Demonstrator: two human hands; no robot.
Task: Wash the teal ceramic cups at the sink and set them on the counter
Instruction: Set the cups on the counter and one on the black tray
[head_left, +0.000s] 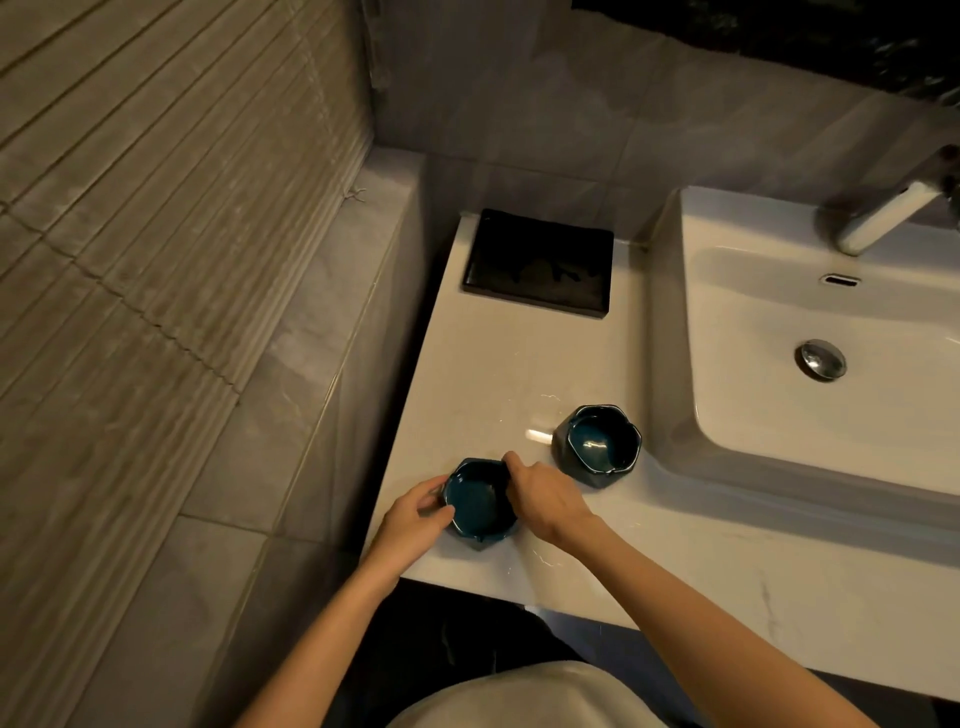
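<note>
L hand, R hand gripping teal cup btwn them, 2nd cup nearby

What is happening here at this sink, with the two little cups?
A person grips one teal cup with the left hand and the right hand, on the counter near its front edge. The second teal cup stands untouched, closer to the sink.
</note>
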